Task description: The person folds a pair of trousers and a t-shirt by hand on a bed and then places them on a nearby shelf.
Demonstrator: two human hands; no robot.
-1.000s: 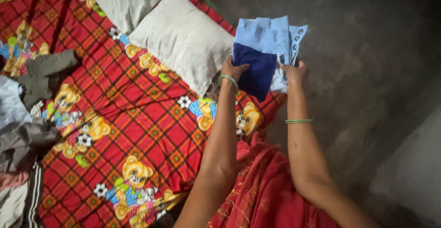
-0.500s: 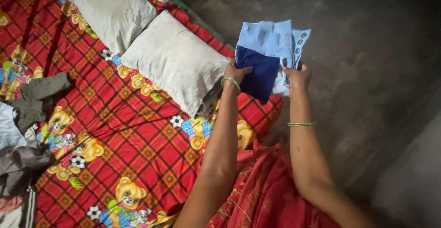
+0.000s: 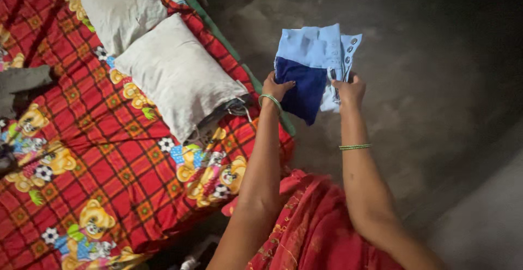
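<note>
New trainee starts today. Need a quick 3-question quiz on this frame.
1. True or false: both hands grip the folded blue garment.
2. The garment is held over: A) the bedsheet B) the dark floor C) a pillow.
3. What lies on the red checked bedsheet nearest the left hand?

Key:
1. True; the right hand holds its other edge.
2. B, the floor.
3. A grey pillow.

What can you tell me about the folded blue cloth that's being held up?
The folded cloth is a soft fabric garment, light blue above with a dark blue panel hanging below and a row of small round snaps along its right edge. It is held up over the dark floor, pinched by the left hand and right hand at its lower sides.
</note>
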